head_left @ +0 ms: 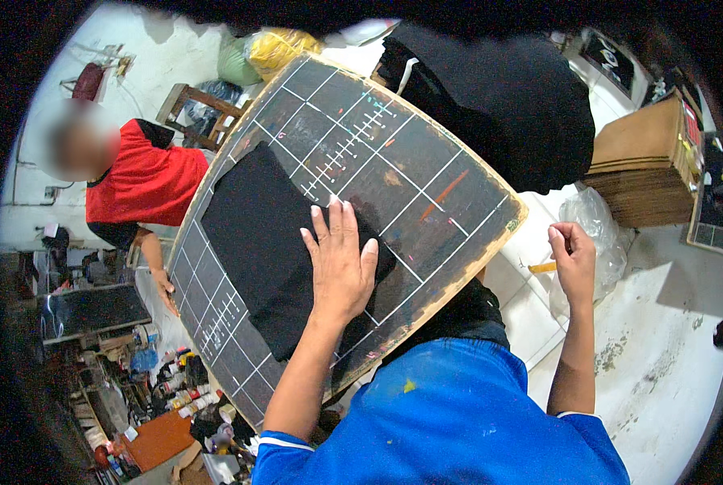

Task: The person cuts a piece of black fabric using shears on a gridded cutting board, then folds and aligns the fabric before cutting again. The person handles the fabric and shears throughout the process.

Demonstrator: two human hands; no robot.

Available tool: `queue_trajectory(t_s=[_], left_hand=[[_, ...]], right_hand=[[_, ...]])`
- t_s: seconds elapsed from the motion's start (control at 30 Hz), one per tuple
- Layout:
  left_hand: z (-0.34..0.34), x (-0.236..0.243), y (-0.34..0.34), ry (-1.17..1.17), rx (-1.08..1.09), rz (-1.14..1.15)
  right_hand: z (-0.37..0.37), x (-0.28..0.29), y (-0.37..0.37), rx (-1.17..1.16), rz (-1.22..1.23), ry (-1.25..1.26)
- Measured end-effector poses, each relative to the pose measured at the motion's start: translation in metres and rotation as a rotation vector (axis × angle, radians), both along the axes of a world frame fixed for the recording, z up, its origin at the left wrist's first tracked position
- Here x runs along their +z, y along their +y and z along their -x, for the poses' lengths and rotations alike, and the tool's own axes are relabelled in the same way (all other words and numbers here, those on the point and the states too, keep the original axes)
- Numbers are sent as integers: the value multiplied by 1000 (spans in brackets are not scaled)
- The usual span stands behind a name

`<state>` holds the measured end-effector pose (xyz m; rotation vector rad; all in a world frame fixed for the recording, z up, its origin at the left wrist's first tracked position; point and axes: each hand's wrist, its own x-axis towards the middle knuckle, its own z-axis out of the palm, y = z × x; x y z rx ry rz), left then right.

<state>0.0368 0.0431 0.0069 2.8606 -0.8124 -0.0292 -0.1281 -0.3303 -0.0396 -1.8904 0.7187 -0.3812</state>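
Note:
My left hand (pixel 341 267) lies with fingers spread on a dark fabric piece (pixel 244 226), which rests on a dark board (pixel 466 218) with a white grid, short tick rows and worn pale edges. Off the board's right corner, my right hand (pixel 573 255) is raised with fingers curled. A yellow-orange stick (pixel 542 267) shows beside it; whether the hand grips it I cannot make out.
A person in red (pixel 147 182) has a hand at the board's left edge. Black material (pixel 507 105) lies beyond the board, stacked brown sheets (pixel 636 178) and clear plastic (pixel 608 226) at right, cluttered bottles and tools (pixel 191 396) lower left, bags (pixel 276 48) behind.

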Motion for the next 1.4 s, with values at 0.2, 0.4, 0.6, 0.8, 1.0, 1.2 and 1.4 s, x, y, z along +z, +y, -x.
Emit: queue_trajectory(t_s=[0.2,0.4,0.6,0.8,1.0,1.2,1.4], left_hand=[[5,14,-7,43,-30,-93],[19,9,-19,80,86,-100],[24,6,-24,77,133,-73],[33,5,-31,12,122,-78],[49,4,-32,30,208,-59],[55,4,-31,7,287,-73],[42,7,-21,32,282,54]], right_hand=[[-52,-54,-66,314,259,200],[-73,-95,-79,535,179,303],[-90,-131,-73,517,238,361],[-104,-187,-55,652,341,456],[-128,-253,-34,575,277,221],[-152,-259,-43,749,408,263],[-124,-225,-76,1011,388,587]])
